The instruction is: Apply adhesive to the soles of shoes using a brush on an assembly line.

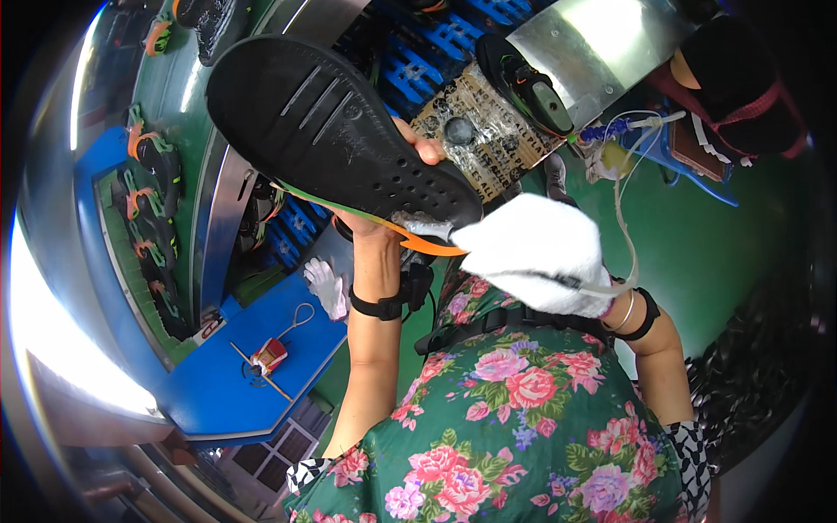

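A large black shoe (296,113) with a grooved, perforated sole and green and orange edging is held up, its sole turned toward me. Wrapped around its far side is my left hand (420,145), bare, with fingertips showing past the sole's edge. At the near right end my right hand (540,248), covered in white glove-like fabric, reaches the orange edge beside a pale grey patch (423,225). Its fingers look drawn together to a point; what they hold, if anything, is hidden. A clear hose (629,235) runs along the right wrist.
Another black shoe (523,84) lies on a taped cardboard pad (436,113). Several shoes stand on a green conveyor (196,87) at left. A blue table (227,397) carries a red roll (268,356) and a pale glove (327,286). Someone in dark red (741,109) is at upper right.
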Tool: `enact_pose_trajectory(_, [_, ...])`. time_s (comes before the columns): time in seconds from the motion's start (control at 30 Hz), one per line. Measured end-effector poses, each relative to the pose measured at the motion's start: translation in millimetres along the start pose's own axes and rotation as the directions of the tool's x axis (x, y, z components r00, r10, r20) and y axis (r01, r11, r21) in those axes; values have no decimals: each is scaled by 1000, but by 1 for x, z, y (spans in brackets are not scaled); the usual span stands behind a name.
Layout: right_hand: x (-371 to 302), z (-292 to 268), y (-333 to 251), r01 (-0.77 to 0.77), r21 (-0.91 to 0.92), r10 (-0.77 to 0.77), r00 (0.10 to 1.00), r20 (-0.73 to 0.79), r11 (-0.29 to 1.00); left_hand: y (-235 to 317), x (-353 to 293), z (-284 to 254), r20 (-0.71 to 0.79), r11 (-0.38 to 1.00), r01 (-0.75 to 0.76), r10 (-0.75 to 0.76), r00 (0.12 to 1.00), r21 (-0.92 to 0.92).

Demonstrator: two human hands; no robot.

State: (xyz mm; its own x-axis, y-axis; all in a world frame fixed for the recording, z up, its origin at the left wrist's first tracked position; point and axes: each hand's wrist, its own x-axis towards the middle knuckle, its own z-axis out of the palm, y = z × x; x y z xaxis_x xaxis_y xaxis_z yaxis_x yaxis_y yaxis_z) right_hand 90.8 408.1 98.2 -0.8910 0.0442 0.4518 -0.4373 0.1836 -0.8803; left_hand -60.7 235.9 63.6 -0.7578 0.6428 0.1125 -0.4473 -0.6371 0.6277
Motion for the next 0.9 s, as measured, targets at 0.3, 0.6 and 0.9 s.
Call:
enact_pose_trajectory(0.3, [-1, -3, 2, -27, 47, 27, 1000, -8, 999, 1, 10, -3, 117, 996, -64, 56, 992, 62])
enact_pose_trajectory(0.6, [-4, -7, 8, -100, 113, 106, 993, -44, 989, 2, 13, -12, 102, 1000, -27, 25, 994, 16])
enact_pose_trajectory(0.9, [-3, -13, 7, -104, 58, 104, 995, -8, 993, 5, 18, -5, 110, 994, -42, 31, 993, 98])
